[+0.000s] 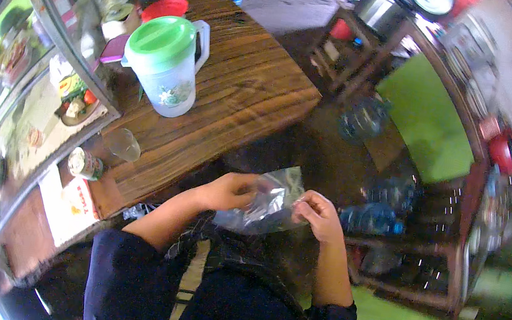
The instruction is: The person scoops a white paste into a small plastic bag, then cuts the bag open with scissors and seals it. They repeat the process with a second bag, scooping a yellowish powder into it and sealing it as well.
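A clear plastic bag point(273, 207) is held up in front of my body, just off the table's near edge. My left hand point(230, 192) has hold of its left side, with the fingertips partly lost behind the shiny film. At the bag's right edge, my right hand point(319, 216) is closed in a pinch on the plastic. No contents can be made out inside the bag. Nearest to my left hand on the table are a clear drinking glass point(122, 144) and a white can point(84, 163) with a printed label.
A pitcher with a green lid point(163, 65) stands on the wooden table point(250, 87), near a red bowl point(164, 9). A glass display case point(68, 55) borders the left. At right, a wooden rack point(407, 247) holds large plastic bottles point(369, 218); a metal pot point(381, 12) stands far back.
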A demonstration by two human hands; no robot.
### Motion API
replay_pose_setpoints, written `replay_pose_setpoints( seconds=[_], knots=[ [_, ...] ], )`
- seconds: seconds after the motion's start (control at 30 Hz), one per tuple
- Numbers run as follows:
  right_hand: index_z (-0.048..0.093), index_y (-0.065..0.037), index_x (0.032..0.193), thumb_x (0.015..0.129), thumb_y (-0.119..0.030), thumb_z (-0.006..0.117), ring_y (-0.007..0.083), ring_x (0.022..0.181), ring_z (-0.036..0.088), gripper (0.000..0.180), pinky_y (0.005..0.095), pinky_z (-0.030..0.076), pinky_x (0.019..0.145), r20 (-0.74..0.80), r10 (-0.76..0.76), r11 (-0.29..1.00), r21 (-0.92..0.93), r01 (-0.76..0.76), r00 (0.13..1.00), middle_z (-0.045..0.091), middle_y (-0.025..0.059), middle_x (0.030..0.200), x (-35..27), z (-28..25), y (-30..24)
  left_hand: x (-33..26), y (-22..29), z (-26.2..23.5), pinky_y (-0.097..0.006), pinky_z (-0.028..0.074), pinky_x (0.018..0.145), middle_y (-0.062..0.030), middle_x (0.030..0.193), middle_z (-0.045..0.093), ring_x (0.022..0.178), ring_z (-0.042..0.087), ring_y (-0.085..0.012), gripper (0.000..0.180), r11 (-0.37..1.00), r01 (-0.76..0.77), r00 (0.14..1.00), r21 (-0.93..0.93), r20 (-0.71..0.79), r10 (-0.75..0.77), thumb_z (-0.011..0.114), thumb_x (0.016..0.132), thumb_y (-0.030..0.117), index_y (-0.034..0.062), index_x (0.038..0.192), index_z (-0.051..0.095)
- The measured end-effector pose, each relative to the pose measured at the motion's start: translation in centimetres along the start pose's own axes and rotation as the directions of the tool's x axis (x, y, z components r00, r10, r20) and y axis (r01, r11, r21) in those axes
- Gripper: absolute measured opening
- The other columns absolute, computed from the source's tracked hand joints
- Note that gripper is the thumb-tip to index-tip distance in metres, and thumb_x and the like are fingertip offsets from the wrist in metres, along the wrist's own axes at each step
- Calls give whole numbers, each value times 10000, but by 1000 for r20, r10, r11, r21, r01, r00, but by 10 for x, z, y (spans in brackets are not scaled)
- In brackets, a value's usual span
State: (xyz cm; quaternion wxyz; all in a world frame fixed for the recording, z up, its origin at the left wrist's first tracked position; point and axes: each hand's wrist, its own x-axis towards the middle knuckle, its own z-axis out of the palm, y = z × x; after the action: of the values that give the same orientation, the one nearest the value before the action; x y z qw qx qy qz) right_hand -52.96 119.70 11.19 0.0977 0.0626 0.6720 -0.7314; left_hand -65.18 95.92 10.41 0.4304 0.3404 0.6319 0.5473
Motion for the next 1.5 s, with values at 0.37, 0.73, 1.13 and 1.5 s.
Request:
replay_pose_setpoints(
  seconds=[0.37,0.73,1.13,1.5],
  knots=[
    [489,-78,752,829,-112,599,63,586,466,138,230,414,537,86,16,984,-177,0,996,494,-21,648,182,-115,-108,219,98,-39,-318,456,622,-90,737,557,674,535,-178,326,993,-117,715,0,-694,84,658,772,284,59,956,512],
    [470,-14,860,755,-27,557,276,705,500,137,358,417,616,381,-390,575,-610,545,838,478,139,783,240,-102,-144,204,126,-37,-305,473,558,-80,693,556,603,566,-176,92,743,-547,127,-386,-915,-382,493,871,116,36,849,454],
    [488,-43,1021,921,-235,434,147,838,529,222,272,409,805,940,335,785,-243,-569,61,543,44,854,270,-46,-105,131,83,60,-281,426,615,-56,706,561,631,525,-160,160,168,-944,97,-284,-725,-682,551,816,222,69,771,560],
    [424,-113,1253,800,-223,630,187,1017,533,510,322,411,869,776,118,814,-433,387,620,566,94,1096,490,102,-87,59,30,19,-206,338,529,18,757,584,591,446,-59,264,625,-679,-224,-386,-702,-676,572,841,283,33,913,619]
  ],
)
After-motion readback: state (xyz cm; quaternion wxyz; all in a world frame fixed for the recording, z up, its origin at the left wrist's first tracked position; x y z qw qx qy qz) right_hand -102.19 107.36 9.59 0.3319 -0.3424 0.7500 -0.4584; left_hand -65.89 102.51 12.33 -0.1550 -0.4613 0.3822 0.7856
